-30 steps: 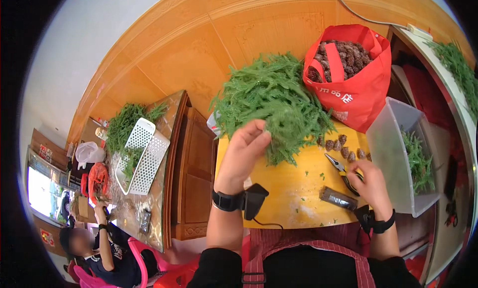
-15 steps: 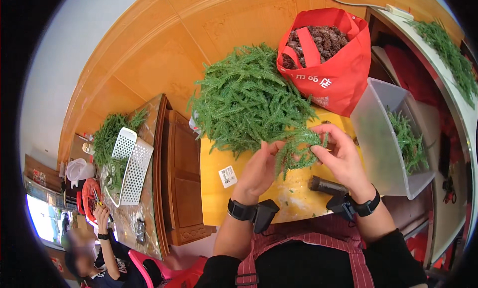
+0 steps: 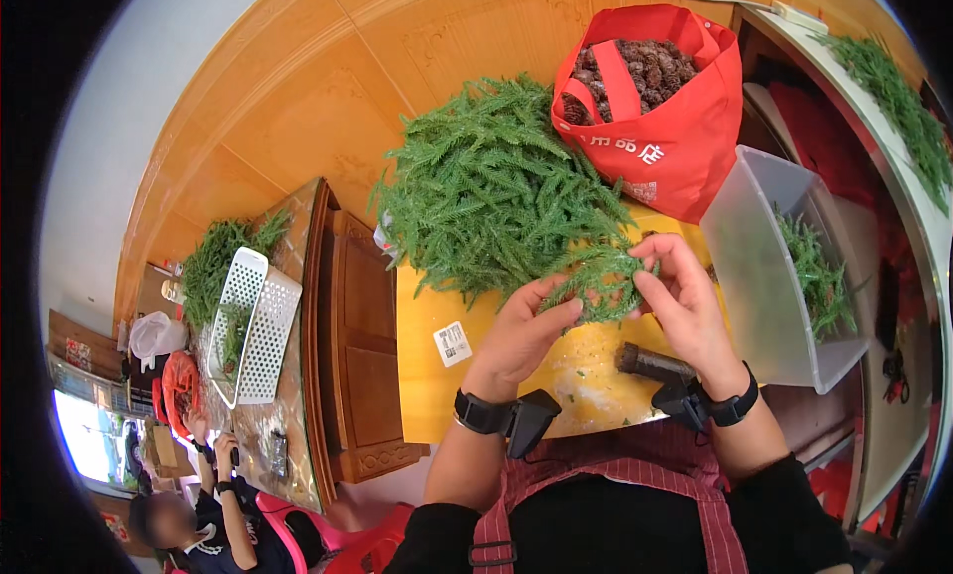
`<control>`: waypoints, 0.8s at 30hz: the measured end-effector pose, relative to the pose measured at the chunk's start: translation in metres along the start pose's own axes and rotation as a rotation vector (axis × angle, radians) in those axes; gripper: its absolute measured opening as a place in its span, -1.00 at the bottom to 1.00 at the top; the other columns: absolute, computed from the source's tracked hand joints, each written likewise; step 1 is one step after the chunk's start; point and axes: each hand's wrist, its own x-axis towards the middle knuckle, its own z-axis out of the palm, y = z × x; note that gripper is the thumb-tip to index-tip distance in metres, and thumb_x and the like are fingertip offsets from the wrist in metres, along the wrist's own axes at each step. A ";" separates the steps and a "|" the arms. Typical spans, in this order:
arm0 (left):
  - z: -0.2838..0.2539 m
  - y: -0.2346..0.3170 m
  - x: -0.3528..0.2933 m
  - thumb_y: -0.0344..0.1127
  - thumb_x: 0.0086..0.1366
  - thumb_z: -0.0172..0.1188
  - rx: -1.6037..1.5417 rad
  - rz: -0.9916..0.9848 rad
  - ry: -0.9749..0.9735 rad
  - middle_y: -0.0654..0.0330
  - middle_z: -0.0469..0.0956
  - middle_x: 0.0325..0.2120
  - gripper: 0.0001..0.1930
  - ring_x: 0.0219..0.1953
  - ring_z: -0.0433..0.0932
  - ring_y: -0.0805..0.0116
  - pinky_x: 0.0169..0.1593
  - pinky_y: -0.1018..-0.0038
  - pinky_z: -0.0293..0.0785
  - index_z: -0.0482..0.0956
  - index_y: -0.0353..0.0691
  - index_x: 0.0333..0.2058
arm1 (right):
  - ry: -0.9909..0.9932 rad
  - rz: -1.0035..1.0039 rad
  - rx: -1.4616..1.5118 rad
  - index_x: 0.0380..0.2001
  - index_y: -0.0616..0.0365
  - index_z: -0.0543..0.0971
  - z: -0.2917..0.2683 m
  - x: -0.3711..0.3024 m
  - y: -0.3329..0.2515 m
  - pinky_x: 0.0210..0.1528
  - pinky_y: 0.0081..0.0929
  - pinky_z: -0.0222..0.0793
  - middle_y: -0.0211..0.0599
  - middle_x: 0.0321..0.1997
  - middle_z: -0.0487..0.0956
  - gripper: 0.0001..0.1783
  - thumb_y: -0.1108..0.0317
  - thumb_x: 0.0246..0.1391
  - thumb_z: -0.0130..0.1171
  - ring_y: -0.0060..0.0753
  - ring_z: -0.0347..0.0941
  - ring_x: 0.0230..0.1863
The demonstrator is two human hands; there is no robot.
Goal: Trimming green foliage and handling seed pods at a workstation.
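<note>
Over the yellow tabletop (image 3: 427,385) I hold a green artificial pine sprig (image 3: 604,281), bent round in a loose curl, between both hands. My left hand (image 3: 526,336) pinches its left side, thumb against fingers. The right side of the sprig is pinched by my right hand (image 3: 683,301), thumb meeting fingertips. Just beyond them a large heap of pine sprigs (image 3: 496,187) covers the far part of the table. Below my right hand lies a dark brown cylinder (image 3: 650,364). A white label (image 3: 453,344) lies left of my left hand.
Behind stands a red bag (image 3: 660,157) full of pine cones (image 3: 650,73). At the right, a translucent bin (image 3: 759,276) holds more sprigs. On the left table are a white perforated basket (image 3: 268,346) and greenery (image 3: 213,266). A co-worker (image 3: 213,534) sits at lower left.
My left thumb has moved up onto the sprig, which now curls more tightly between my hands. The co-worker's hands have moved lower and closer together.
</note>
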 end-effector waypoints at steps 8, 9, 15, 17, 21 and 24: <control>0.003 -0.004 0.003 -0.52 0.16 0.09 0.014 0.026 -0.019 0.16 0.48 -0.16 -0.68 -0.10 0.45 0.34 -0.01 0.36 0.37 0.40 -0.26 -0.08 | 0.217 -0.318 -0.584 -0.37 0.21 0.38 0.001 0.007 0.002 -0.53 -0.77 0.16 -0.48 -0.49 0.40 -0.76 0.44 -0.14 0.20 -0.77 0.24 -0.52; 0.007 -0.004 0.002 -0.51 0.16 0.10 -0.006 0.025 -0.021 0.16 0.48 -0.16 -0.70 -0.13 0.46 0.34 -0.02 0.37 0.38 0.41 -0.27 -0.09 | 0.218 -0.316 -0.586 -0.37 0.21 0.38 -0.001 0.006 0.001 -0.53 -0.77 0.16 -0.48 -0.49 0.40 -0.76 0.44 -0.14 0.20 -0.77 0.24 -0.52; -0.003 -0.008 0.005 -0.44 0.18 0.12 -0.058 -0.016 0.009 0.14 0.48 -0.17 -0.72 -0.26 0.50 0.36 -0.07 0.41 0.42 0.42 -0.29 -0.11 | 0.205 -0.192 -0.450 -0.43 0.21 0.37 -0.003 0.004 0.007 -0.52 -0.79 0.13 -0.56 -0.55 0.37 -0.92 0.50 0.00 0.06 -0.80 0.20 -0.54; -0.003 -0.008 0.007 -0.43 0.18 0.11 -0.072 -0.015 -0.005 0.14 0.48 -0.17 -0.73 -0.25 0.50 0.37 -0.08 0.42 0.43 0.42 -0.29 -0.12 | 0.254 -0.163 -0.330 -0.41 0.23 0.35 -0.005 0.005 0.011 -0.54 -0.66 0.20 -0.38 -0.54 0.44 -0.87 0.52 -0.04 0.07 -0.68 0.26 -0.58; 0.001 -0.007 0.007 -0.47 0.22 0.04 -0.132 -0.016 -0.006 0.19 0.48 -0.22 -0.70 -0.22 0.50 0.35 -0.13 0.49 0.42 0.36 -0.27 -0.05 | 0.302 -0.129 -0.083 -0.39 0.24 0.34 -0.001 0.002 0.012 -0.44 -0.64 0.28 -0.33 -0.40 0.48 -0.83 0.52 -0.07 0.10 -0.61 0.35 -0.42; 0.002 -0.005 0.009 -0.46 0.23 0.02 -0.139 0.020 -0.024 0.14 0.48 -0.19 -0.68 -0.20 0.50 0.34 -0.13 0.49 0.43 0.30 -0.26 -0.02 | 0.463 -0.334 -0.388 -0.34 0.22 0.36 0.006 -0.001 0.002 -0.25 -0.50 0.34 -0.21 -0.27 0.49 -0.73 0.51 -0.16 0.17 -0.41 0.40 -0.24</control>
